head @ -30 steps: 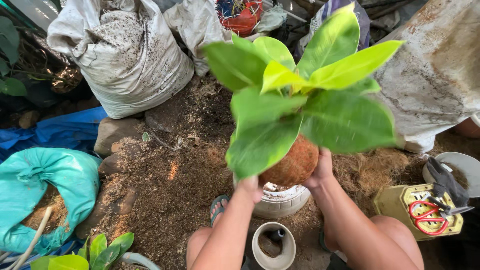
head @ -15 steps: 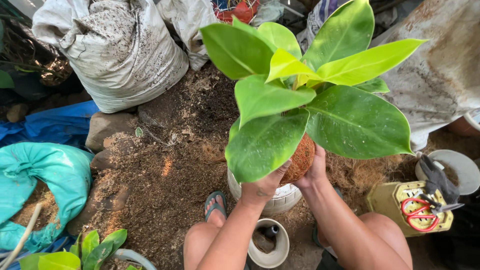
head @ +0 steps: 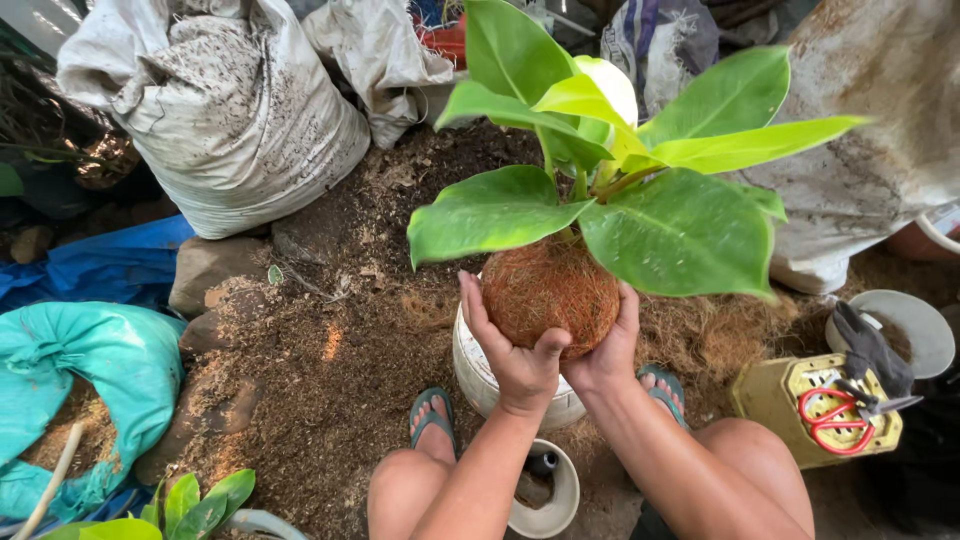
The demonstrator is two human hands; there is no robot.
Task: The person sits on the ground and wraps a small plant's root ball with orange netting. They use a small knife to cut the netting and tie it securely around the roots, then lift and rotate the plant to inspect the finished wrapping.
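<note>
Cupping the fibre ball [head: 552, 292] of this plant [head: 600, 180] between both palms, I've got it held up just above the white pot [head: 478, 375] that sits on the ground between my feet. My left hand [head: 510, 350] wraps the near-left side, fingers spread up the brown coir and thumb hooked underneath; my right hand [head: 603, 352] presses in from the right and below, so both hands are closed around the ball, gripping it. Broad green and yellow-green leaves fan out overhead and hide the top of the ball from me. To do this well, I'd say pressure should stay even all round, firm enough to keep the sphere packed but not so hard the fibre crumbles, and the stem should stay upright. Loose coir and soil [head: 330, 350] cover the ground toward the far-left sacks [head: 230, 110]. Red-handled scissors [head: 835, 420] lie on a yellow crate [head: 775, 400] at the right edge, a small cup [head: 545, 495] near my knees.
</note>
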